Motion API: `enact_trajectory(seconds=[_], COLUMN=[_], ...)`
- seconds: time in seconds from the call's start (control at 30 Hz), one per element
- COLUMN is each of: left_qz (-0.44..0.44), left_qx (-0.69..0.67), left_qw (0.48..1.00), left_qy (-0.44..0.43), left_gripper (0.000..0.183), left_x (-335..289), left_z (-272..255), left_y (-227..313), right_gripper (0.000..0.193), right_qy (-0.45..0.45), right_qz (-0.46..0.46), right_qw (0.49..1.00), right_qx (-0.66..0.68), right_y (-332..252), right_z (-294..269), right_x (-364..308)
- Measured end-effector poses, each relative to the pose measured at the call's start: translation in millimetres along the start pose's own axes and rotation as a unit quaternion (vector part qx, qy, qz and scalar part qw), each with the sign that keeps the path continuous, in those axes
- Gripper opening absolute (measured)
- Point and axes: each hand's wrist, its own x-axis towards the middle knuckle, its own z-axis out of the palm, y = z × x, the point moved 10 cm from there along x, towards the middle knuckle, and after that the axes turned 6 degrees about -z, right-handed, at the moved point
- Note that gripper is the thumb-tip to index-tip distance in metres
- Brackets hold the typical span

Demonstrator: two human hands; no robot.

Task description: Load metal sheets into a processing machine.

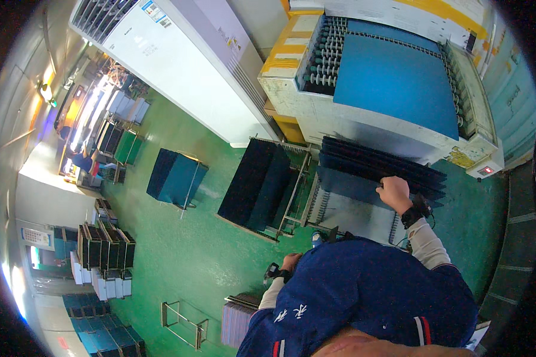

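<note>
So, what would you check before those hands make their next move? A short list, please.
1. Right hand closed on the dark panel: ok, at its upper edge.
2. Left hand empty: cannot tell, its fingers are too small to make out.
3. Rollers bare: not ok, a blue sheet lies across them.
4. Neighbouring dark stack apart from both hands: ok.
</note>
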Motion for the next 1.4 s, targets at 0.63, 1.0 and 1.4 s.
enact_trajectory(seconds=[0.63,1.0,1.4], left_qz=[-0.021,0.054,-0.143], left_qx=[-0.071,0.004,-0.133], left_qw=[0.997,0.998,0.981], left_qy=[-0.027,0.005,0.011], left_gripper=[0.045,0.041,0.04], left_x=[-20,-3,-29], left_z=[0,-2,-4], left_y=[19,0,4], right_gripper=[0.025,0.025,0.026], right_qy=[0.009,0.002,0.016], right_qz=[-0.002,0.003,-0.002], right_qw=[1.0,1.0,1.0], right_qx=[0.007,-0.001,0.006], right_y=[-5,-7,-6], right_z=[-5,-6,-5], right_x=[1,-1,-3])
